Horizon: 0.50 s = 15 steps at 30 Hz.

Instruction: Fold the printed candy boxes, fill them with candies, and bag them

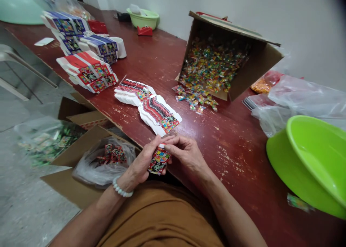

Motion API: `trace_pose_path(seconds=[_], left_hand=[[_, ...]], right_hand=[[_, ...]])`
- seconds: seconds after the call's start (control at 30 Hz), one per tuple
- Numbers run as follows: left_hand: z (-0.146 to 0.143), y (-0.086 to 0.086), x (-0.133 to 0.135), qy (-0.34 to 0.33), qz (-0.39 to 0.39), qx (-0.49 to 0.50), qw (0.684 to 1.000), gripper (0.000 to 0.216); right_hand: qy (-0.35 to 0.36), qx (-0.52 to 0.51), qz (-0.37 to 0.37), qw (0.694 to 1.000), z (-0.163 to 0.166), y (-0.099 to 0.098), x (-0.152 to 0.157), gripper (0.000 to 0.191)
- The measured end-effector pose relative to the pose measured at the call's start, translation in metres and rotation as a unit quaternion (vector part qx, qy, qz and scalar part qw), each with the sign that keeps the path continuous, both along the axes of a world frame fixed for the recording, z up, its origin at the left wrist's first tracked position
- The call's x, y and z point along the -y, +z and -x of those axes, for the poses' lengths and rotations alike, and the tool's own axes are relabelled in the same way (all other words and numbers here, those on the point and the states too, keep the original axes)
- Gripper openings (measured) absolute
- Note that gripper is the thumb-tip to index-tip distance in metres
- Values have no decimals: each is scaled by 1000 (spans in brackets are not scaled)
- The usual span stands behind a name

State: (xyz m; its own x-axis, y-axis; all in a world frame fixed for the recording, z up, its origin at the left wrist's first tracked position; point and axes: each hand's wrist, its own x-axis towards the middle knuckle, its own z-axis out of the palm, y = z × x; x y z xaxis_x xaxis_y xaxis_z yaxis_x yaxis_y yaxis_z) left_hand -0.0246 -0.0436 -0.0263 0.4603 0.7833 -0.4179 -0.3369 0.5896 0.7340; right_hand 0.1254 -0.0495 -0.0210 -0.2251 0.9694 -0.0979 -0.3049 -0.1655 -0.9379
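Between my two hands, at the table's front edge, is a small printed candy box point(159, 161), red and black with a white flap at its top end. My left hand point(144, 158) wraps round its left side. At the top flap, the thumb and fingers of my right hand point(186, 151) pinch the box. Just beyond my hands lies a fanned stack of flat printed boxes point(159, 113), with another fanned stack point(133, 92) behind it. Small wrapped candies point(198, 101) spill from a tipped cardboard carton point(254, 67) farther back.
Banded bundles of flat boxes point(88, 68) stand at the table's left. A bright green basin point(286, 160) and plastic bags point(302, 95) sit to the right. Below the left edge, an open carton point(70, 185) holds a plastic bag point(89, 167) of red boxes. A pale stool point(16, 58) stands left.
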Motion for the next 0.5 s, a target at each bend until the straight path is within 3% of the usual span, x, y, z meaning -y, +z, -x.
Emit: trace_pose_path(seconds=[0.13, 0.3, 0.5], left_hand=[[-1, 0, -4, 26, 43, 7, 999, 53], [1, 2, -7, 22, 38, 70, 997, 60], [2, -5, -2, 40, 9, 49, 998, 64]], right_hand=[[-10, 3, 7, 1000, 5, 0, 3, 27], [-78, 15, -22, 997, 8, 0, 0, 43], [-33, 7, -48, 998, 6, -5, 2, 27]])
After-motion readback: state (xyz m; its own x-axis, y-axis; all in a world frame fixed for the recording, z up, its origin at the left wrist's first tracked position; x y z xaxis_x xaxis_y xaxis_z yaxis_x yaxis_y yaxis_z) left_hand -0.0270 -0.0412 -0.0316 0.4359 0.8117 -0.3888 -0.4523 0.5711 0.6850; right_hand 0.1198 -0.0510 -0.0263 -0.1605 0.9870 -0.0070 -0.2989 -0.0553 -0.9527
